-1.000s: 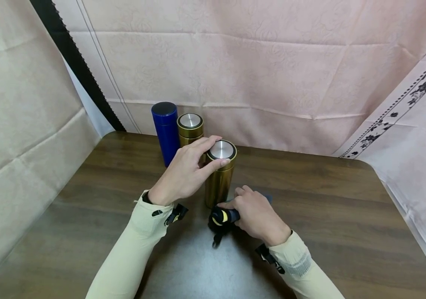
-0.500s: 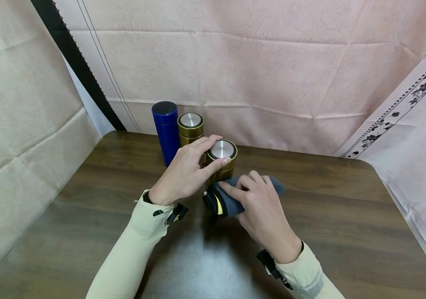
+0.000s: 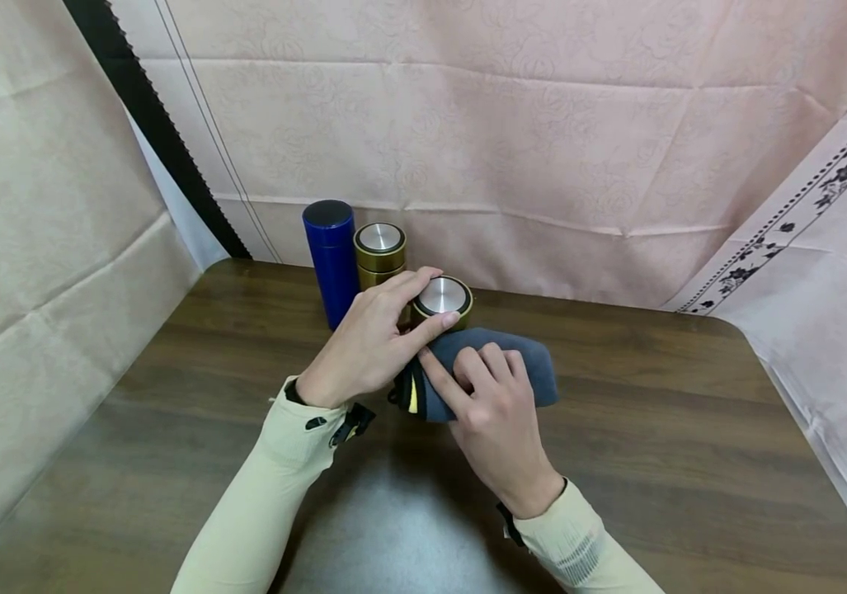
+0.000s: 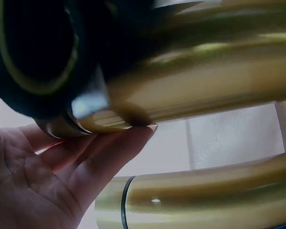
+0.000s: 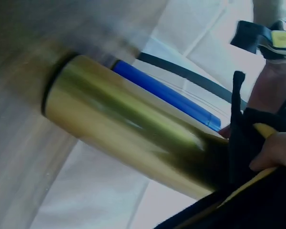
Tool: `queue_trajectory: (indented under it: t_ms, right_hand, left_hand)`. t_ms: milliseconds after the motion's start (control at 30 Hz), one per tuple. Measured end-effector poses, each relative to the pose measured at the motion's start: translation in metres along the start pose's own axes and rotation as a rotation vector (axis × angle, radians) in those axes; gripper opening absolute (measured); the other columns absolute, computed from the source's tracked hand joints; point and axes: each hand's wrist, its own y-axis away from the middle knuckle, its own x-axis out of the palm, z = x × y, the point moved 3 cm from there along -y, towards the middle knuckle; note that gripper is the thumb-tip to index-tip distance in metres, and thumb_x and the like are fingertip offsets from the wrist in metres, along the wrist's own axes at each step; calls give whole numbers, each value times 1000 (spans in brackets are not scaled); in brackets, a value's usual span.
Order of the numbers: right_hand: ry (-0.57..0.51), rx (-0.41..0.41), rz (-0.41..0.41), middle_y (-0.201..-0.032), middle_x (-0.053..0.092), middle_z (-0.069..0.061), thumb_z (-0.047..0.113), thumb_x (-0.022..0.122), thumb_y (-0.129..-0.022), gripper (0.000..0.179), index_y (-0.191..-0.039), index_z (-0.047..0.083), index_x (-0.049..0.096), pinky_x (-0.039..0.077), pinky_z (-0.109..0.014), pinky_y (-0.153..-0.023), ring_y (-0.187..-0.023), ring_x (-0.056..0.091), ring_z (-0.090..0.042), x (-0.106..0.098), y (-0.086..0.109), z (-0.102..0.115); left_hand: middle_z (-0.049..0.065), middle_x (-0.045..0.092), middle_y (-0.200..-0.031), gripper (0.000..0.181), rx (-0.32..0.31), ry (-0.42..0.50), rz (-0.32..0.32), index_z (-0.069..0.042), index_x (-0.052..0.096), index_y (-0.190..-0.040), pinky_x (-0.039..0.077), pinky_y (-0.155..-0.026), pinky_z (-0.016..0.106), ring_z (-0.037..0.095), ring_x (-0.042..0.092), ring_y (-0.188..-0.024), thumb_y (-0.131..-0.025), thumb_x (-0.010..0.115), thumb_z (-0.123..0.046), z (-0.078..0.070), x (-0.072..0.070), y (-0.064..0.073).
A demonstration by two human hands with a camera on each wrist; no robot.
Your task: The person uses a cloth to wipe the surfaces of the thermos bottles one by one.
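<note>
A gold thermos flask (image 3: pixel 444 295) with a silver-topped lid stands upright on the wooden table. My left hand (image 3: pixel 367 342) grips it near the top, thumb at the front and fingers behind. Folded grey-blue cloth (image 3: pixel 534 375) with black and yellow edging covers the front of the flask below the lid. My right hand (image 3: pixel 497 425) holds this cloth against the flask, index finger stretched along it. In the right wrist view the lower body of the gold flask (image 5: pixel 124 124) shows bare. Dark cloth (image 4: pixel 28 102) hides part of the upper flask in the left wrist view.
Behind and left of my left hand stand a second gold thermos flask (image 3: pixel 381 239) and a blue flask (image 3: pixel 331 264) with a black top, close together. The brown table (image 3: pixel 690 429) has rounded far corners. Pale patterned cloth (image 3: pixel 512 148) hangs behind it and at both sides.
My right hand has raised the cloth from near the flask's base to just under its lid, and more of the cloth shows. The left hand keeps its grip in place.
</note>
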Motion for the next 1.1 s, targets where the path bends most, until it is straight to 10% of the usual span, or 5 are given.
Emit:
queue_trajectory:
  t_ms: [1100]
  right_hand:
    - [54,179,386,-70,68,1,40,90,-72,60,-129,34,71,42,-31,-44,-58,58,-17,42,22,10]
  left_hand:
    - [0,66,-126,56,-5,-13,21,-11,55,-144,54,-92,35,13,63,-101,-102,59,-48,1,1,-1]
